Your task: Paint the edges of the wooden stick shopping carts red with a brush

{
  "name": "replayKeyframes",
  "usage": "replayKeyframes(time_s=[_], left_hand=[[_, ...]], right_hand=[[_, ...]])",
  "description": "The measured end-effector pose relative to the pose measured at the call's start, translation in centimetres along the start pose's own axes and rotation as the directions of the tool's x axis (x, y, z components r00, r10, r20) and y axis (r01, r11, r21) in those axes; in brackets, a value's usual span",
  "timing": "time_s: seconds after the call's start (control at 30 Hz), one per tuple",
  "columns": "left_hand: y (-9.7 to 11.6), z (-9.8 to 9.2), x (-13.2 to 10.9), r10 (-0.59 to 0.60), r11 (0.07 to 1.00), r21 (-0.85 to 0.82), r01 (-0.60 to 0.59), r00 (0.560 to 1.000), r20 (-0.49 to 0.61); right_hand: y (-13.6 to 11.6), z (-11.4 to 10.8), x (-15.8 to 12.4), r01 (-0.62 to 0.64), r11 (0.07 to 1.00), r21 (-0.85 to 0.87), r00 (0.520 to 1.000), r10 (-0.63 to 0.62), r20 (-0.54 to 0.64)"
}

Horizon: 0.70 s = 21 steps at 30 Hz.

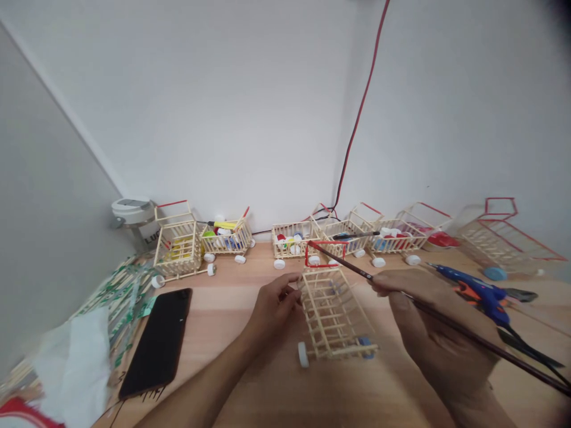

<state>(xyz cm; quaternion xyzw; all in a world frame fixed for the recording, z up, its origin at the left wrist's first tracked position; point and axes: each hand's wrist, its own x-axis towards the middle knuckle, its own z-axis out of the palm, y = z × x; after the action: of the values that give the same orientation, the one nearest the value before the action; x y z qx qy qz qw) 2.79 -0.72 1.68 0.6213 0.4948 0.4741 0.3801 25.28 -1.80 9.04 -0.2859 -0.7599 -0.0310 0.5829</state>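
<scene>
Stick cart (328,315) mid-way along tabletop (276,395); left hand (274,303) has fingers pinching its side, right hand (428,321) pinches brush (345,262), tip at red handle (330,242). Looks like painting; next stroke wants steady cart.

Open wood on table (276,395), near middle, between left forearm and right wrist; another bare strip between phone (156,345) and that forearm. Far side: row of carts (292,238) blocks along wall, small gap left of middle. Middle cart (330,309) sits between left hand (276,300) and right hand (428,315); brush (348,264) crosses above. Glue gun (475,288) obstructs right, stick packs (129,303) left.
</scene>
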Motion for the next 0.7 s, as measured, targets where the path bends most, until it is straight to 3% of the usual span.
replayKeyframes(time_s=[0.23,0.7], left_hand=[[-0.34,-0.03,-0.03,0.006,1.000,-0.006,-0.006,1.000,0.010],[-0.06,-0.07,-0.02,0.003,1.000,-0.004,-0.003,1.000,0.000]], right_hand=[[0.12,0.11,-0.58,-0.011,1.000,0.016,1.000,0.011,0.001],[0.42,0.19,-0.48,0.121,0.992,-0.039,0.989,-0.117,0.088]])
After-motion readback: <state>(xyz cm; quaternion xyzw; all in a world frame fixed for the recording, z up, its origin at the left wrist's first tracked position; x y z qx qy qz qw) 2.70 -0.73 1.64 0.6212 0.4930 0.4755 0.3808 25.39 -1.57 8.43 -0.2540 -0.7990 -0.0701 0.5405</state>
